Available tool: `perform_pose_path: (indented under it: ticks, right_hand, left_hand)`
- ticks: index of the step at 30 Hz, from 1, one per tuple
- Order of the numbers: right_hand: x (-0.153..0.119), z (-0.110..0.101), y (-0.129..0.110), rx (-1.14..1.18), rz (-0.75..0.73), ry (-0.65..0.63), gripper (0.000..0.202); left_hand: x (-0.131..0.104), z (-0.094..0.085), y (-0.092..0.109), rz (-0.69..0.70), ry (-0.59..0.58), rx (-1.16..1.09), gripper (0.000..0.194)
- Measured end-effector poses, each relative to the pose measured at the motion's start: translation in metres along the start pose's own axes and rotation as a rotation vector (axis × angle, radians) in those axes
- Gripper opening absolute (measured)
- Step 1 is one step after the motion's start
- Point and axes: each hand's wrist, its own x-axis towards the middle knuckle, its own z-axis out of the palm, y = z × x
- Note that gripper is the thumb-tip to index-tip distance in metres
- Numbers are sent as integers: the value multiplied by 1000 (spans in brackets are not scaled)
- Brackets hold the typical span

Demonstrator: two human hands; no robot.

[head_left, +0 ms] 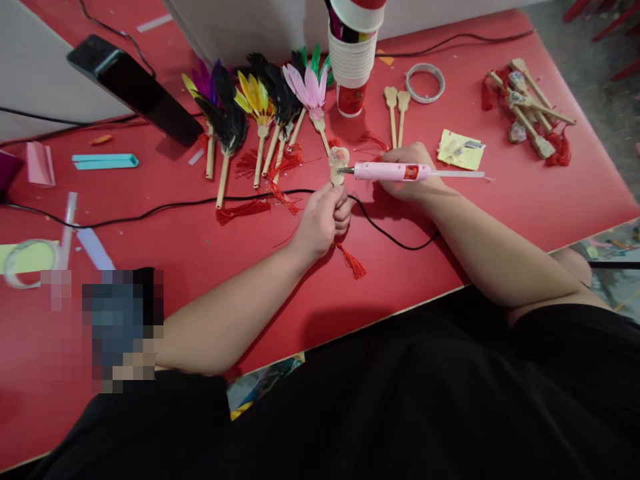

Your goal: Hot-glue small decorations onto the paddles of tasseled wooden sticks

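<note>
My left hand (325, 220) is closed round the handle of a small wooden piece (338, 164), its rounded head upright above the fist and a red tassel (353, 261) hanging below. In my right hand (410, 170) is a pink glue gun (393, 171), pointing left, its metal tip at the wooden head; whether they touch I cannot tell. A clear glue stick (460, 174) sticks out of its back end. Just behind my right hand lie two bare wooden sticks (401, 110). Beyond my left hand are feathered sticks, one with pink feathers (311, 90), another with yellow ones (257, 97).
Stacked paper cups (351, 60) stand at the back, beside a tape roll (425, 83). A black phone-like device (135, 90) leans at the back left. Tasselled wooden sticks (535, 110) lie in a pile at the right. A black cable (165, 210) crosses the red table (310, 307).
</note>
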Motion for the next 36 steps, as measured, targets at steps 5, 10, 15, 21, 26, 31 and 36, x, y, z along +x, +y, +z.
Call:
perform_pose_path:
  ticks: [5,10,15,21,26,31,36]
  right_hand:
    - [3,3,3,-44,36,-2,41]
    - [8,7,13,-76,57,17,47]
    - [12,11,23,-87,28,25,49]
    - [9,7,18,-63,10,43,48]
    - [9,4,13,-80,-5,55,38]
    - [9,2,8,-93,21,65,47]
    - [7,1,6,-59,51,44,50]
  left_hand:
    - [-2,2,0,16,31,13,54]
    - [-5,2,-1,26,-2,28,53]
    - [-5,4,-1,4,24,21,50]
    - [-7,6,1,-7,26,10,53]
    - [-9,8,3,-35,50,-21,53]
    - [-10,9,4,-40,48,-12,50]
    - [-11,7,3,0,11,36,53]
